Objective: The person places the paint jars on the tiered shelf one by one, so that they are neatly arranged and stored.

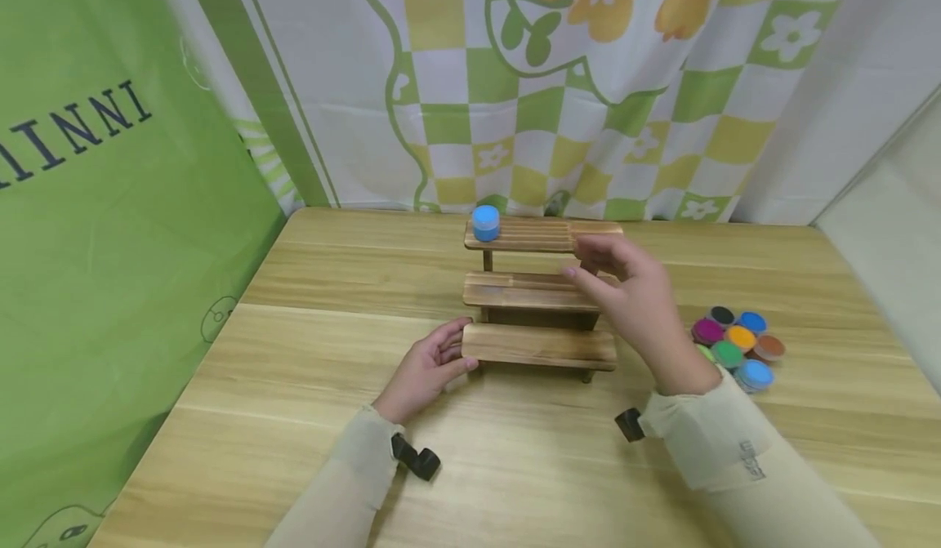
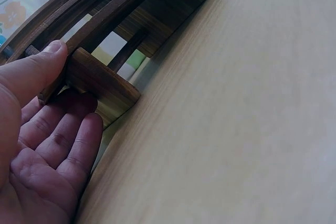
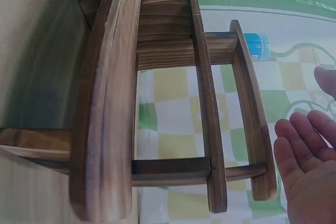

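A three-step wooden display stand (image 1: 540,345) stands on the table. My left hand (image 1: 422,372) grips the left end of its lowest step, the thumb (image 2: 44,64) over the board and the fingers beneath in the left wrist view. On the left end of the top step sits a small jar with a light blue lid (image 1: 485,223). My right hand (image 1: 639,311) is held by the right side of the upper steps, fingers loosely bent and nothing in them. In the right wrist view its fingers (image 3: 302,142) lie beyond the top step.
Several small paint jars with coloured lids (image 1: 741,338) are clustered on the table (image 1: 331,270), right of the stand and close to my right forearm. A patterned curtain (image 1: 515,123) hangs behind the table, and a green cloth (image 1: 110,246) along its left side.
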### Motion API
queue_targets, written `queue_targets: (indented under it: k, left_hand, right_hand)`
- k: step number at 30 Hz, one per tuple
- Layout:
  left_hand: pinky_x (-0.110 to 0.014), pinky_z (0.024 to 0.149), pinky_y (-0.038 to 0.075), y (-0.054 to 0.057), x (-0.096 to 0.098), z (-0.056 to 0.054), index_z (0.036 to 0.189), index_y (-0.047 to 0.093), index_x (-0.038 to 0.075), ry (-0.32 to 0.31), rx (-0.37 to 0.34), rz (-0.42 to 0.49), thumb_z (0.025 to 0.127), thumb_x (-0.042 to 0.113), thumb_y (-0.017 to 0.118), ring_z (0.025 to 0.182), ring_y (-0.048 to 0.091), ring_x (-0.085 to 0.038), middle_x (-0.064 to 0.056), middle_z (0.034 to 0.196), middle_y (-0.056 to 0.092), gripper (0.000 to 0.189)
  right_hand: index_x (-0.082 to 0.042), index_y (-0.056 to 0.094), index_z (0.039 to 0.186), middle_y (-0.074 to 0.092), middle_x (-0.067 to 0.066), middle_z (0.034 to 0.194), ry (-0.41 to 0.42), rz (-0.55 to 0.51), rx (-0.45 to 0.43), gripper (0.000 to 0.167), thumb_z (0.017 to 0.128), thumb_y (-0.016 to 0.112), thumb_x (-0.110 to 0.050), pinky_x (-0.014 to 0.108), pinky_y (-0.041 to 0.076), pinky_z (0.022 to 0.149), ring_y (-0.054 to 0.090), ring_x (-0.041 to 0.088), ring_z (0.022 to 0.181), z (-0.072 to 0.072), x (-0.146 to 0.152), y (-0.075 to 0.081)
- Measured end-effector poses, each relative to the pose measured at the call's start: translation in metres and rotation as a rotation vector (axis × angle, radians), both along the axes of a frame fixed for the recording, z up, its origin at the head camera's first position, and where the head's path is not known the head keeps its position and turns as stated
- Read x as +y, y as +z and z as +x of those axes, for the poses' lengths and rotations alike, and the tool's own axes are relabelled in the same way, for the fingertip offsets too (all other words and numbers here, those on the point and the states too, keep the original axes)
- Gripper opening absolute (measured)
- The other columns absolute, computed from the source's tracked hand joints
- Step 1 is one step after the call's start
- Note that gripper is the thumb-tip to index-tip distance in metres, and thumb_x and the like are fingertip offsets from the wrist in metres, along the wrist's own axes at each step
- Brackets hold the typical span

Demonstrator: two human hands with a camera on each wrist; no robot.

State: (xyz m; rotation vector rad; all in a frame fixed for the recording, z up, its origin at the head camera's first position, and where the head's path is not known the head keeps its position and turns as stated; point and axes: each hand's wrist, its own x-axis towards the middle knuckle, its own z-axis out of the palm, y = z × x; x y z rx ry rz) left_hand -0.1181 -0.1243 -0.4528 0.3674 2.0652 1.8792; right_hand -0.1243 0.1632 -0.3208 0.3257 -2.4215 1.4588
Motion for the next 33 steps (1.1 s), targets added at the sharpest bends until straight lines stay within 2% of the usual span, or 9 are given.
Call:
queue_targets:
  k: [7, 12, 20, 33]
  left_hand:
    - [-0.027, 0.097, 0.053, -0.001, 0.0, 0.0, 0.151, 0.043, 0.012, 0.002, 0.0, 0.006, 0.093, 0.01, 0.072, 0.124, 0.059, -0.028, -0.013, 0.143, 0.055, 0.064]
    - [-0.027, 0.098, 0.052, -0.001, 0.0, 0.0, 0.152, 0.042, 0.012, -0.003, -0.001, 0.007, 0.094, 0.01, 0.072, 0.125, 0.058, -0.028, -0.013, 0.144, 0.054, 0.065]
    - [-0.027, 0.098, 0.052, 0.0, 0.001, 0.0, 0.152, 0.042, 0.011, -0.001, 0.001, 0.013, 0.094, 0.008, 0.071, 0.125, 0.058, -0.028, -0.014, 0.144, 0.054, 0.065]
    - [-0.026, 0.098, 0.053, 0.0, 0.002, 0.0, 0.151, 0.042, 0.01, 0.007, 0.0, 0.013, 0.093, 0.008, 0.071, 0.124, 0.059, -0.028, -0.013, 0.143, 0.055, 0.065]
  right_hand:
    - [0.0, 0.067, 0.123, 0.069, 0.014, 0.116, -0.042, 0.021, 0.003, 0.037, 0.09, 0.077, -0.012, 0.016, 0.051, 0.09, 0.063, 0.022, 0.106, 0.01, 0.008, -0.01]
    - [-0.001, 0.067, 0.122, 0.07, 0.011, 0.117, -0.074, 0.037, 0.0, 0.035, 0.091, 0.077, -0.013, 0.013, 0.048, 0.093, 0.063, 0.02, 0.107, 0.017, 0.013, -0.017]
    - [-0.004, 0.066, 0.125, 0.069, 0.007, 0.122, -0.156, 0.065, -0.057, 0.041, 0.093, 0.076, -0.027, 0.009, 0.04, 0.096, 0.058, 0.001, 0.108, 0.031, 0.025, -0.024]
    - [-0.005, 0.065, 0.128, 0.069, 0.011, 0.122, -0.193, 0.053, -0.069, 0.042, 0.092, 0.077, -0.022, 0.006, 0.041, 0.096, 0.055, -0.01, 0.106, 0.043, 0.045, -0.039]
